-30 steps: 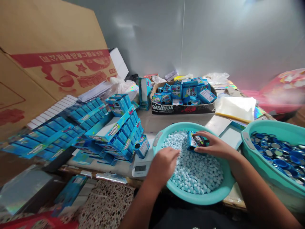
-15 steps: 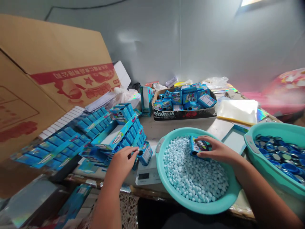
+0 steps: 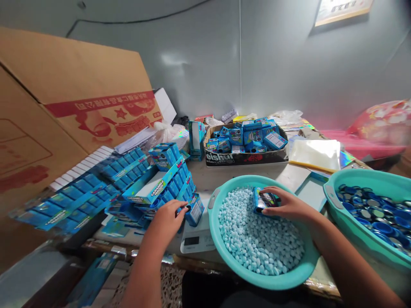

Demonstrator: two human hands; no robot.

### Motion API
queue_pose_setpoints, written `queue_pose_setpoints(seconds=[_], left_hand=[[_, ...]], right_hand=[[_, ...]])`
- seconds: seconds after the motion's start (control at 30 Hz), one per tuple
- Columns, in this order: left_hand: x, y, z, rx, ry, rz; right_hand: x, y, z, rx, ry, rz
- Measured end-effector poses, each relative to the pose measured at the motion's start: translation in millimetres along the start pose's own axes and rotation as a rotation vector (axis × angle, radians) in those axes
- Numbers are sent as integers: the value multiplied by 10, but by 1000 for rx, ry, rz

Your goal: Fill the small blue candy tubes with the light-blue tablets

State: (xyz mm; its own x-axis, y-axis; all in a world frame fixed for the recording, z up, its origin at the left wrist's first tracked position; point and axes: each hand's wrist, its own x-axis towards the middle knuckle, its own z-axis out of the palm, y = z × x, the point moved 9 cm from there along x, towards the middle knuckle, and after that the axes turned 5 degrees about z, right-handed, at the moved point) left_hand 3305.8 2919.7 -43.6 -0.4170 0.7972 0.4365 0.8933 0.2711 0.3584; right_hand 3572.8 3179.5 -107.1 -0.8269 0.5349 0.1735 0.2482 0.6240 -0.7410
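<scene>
A teal basin [image 3: 214,201] in front of me is filled with several pale blue candies [image 3: 257,239]. My right hand [image 3: 289,204] holds a small blue candy box [image 3: 262,200] over the candies, fingers wrapped round it. My left hand [image 3: 168,218] is at the small blue box [image 3: 193,209] that stands on the white scale [image 3: 195,241], fingertips pinched at its round opening. Whether a candy is between those fingertips is too small to tell.
Stacked blue display cartons [image 3: 154,188] lie left of the scale, below a big cardboard box flap [image 3: 64,98]. A cardboard tray [image 3: 244,156] of blue boxes stands behind. A second teal basin [image 3: 334,194] with blue lids [image 3: 372,211] is at right, clear bags [image 3: 316,150] behind it.
My left hand left the candy basin and moved left to the box on the scale. My right hand kept its box over the candies. The view tilted up slightly.
</scene>
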Motion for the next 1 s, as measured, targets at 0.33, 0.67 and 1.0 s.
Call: queue_pose_setpoints(seconds=[0.33, 0.67, 1.0], left_hand=[[-7, 83, -86, -44, 63, 22], [41, 166, -27, -15, 119, 102], [-229, 1212, 370, -192, 58, 352]], right_hand=[[-6, -21, -5, -27, -3, 11], [3, 2, 9, -48, -8, -8], [10, -17, 10, -41, -10, -9]])
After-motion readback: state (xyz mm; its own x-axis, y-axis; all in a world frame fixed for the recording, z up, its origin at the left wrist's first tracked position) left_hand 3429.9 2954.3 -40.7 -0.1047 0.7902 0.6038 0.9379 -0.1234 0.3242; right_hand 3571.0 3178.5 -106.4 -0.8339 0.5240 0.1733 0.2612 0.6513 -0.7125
